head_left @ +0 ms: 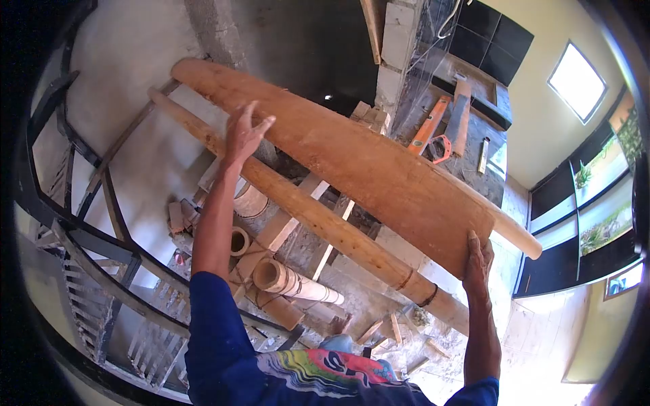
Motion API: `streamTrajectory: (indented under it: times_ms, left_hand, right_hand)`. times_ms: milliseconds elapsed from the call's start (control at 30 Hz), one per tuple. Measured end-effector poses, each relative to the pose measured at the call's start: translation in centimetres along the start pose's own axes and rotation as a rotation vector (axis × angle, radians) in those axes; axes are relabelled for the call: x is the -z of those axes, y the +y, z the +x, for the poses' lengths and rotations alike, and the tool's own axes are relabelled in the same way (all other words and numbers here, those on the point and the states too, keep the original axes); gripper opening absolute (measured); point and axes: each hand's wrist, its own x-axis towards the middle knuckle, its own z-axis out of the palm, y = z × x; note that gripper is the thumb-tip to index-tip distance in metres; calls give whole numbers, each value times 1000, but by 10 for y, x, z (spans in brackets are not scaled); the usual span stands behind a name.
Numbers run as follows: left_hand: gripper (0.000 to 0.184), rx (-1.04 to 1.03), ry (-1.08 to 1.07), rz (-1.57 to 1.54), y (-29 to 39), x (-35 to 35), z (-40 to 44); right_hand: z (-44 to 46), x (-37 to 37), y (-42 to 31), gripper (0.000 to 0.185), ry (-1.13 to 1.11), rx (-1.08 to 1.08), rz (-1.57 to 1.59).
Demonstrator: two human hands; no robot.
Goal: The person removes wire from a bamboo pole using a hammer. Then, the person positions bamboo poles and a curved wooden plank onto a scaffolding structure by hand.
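A long reddish-brown wooden board [352, 155] slants across the view, from upper left to lower right. My right hand [479, 262] grips its lower right end, fingers at the corner. My left hand [245, 135] is by the board's lower edge near the far end, fingers spread; whether it touches the wood I cannot tell. Just below the board runs a long round wooden pole [318, 215], partly behind my left wrist. A second pole [518, 237] shows its end beyond the board, the rest mostly hidden behind it.
Cut round pipes [271, 274] and timber pieces lie below the poles. A black metal railing [101, 169] curves along the left. On a worktop at upper right are an orange spirit level [430, 125], a red-handled tool [442, 147] and a plank [462, 115]. Wood scraps [389, 331] litter the floor.
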Motion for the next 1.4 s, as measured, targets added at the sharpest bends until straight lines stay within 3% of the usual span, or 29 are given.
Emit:
streamTrajectory:
  times_ms: [133,167,200,233,267,333,400,433,533,667,767,1000,1167,1400]
  left_hand:
    - [62,-236,-79,-19,41,-52,31]
    - [62,-177,-302,-110,79,-34,34]
    - [61,-229,-303,-139,76,-63,45]
    - [60,-303,-288,-101,87,-72,47]
    - [60,-312,-411,-48,103,-72,51]
    - [58,-286,-452,-27,108,-97,55]
    - [56,-89,-854,66,113,-108,54]
    - [56,-87,-851,66,111,-111,53]
    - [55,-107,-873,125,101,-110,54]
    - [56,-155,-901,124,95,-111,48]
    - [57,-171,-922,147,93,-115,54]
    - [59,-187,-939,138,97,-110,54]
    - [50,-306,-1120,31,90,-124,76]
    - [50,-148,-1077,83,103,-123,77]
  right_hand:
    - [-2,-3,4,32,19,52,-136]
    - [-5,-5,6,32,24,131,-145]
    - [-7,1,5,38,-8,-7,-144]
    - [-7,0,11,42,-7,79,-91]
    - [-8,1,11,42,-34,95,-90]
    - [-10,7,6,45,-3,22,-173]
    - [-11,12,11,45,-28,-57,-137]
    - [-12,11,11,46,-39,-144,-95]
    - [-26,-2,10,44,64,-68,-59]
    - [-11,21,32,47,-8,-158,-103]
    - [-13,9,21,40,28,-140,14]
    - [-15,9,20,43,53,-133,27]
    - [-9,8,3,40,116,-80,-56]
    - [6,14,17,41,131,-113,2]
